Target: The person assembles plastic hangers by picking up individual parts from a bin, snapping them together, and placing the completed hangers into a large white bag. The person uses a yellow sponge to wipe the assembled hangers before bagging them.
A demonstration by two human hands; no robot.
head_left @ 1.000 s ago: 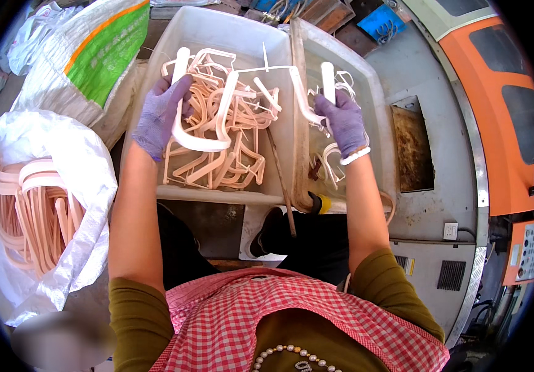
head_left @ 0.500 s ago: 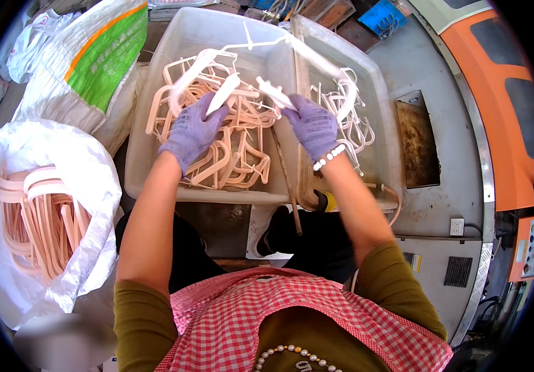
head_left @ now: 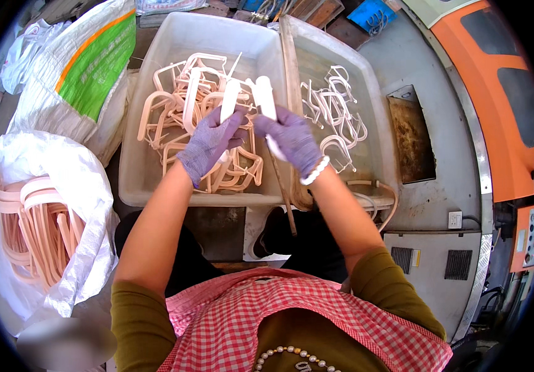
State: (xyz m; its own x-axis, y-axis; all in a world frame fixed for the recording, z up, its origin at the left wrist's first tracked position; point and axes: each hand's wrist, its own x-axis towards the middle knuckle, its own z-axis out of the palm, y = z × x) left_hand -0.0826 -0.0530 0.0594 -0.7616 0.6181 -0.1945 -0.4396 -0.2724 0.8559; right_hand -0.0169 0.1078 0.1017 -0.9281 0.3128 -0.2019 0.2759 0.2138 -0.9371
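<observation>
Both my hands wear purple gloves and are close together over the left bin. My left hand (head_left: pixel 214 139) is closed on a white plastic piece (head_left: pixel 230 100), which points upward; a thin pointed white sliver shows just above it. My right hand (head_left: pixel 291 137) grips another white plastic piece (head_left: pixel 265 98), its rounded end up beside the first. A white bit sticks out below the right-hand fingers. Whether the two held pieces are joined is hidden. Under my hands, tangled pale-pink curved plastic pieces (head_left: pixel 149 118) lie in the left bin (head_left: pixel 155 186).
The right bin (head_left: pixel 375 93) holds white curved plastic pieces (head_left: pixel 341 118). At left, an open white sack (head_left: pixel 87 248) is packed with pink curved pieces (head_left: pixel 44 217). A stick (head_left: pixel 284 189) leans by the bins' shared edge. An orange machine (head_left: pixel 496 93) stands at right.
My hands have drawn closer together and a little lower. The white pieces, earlier spread apart under a long thin white bar, now stand upright side by side; that bar no longer shows above them.
</observation>
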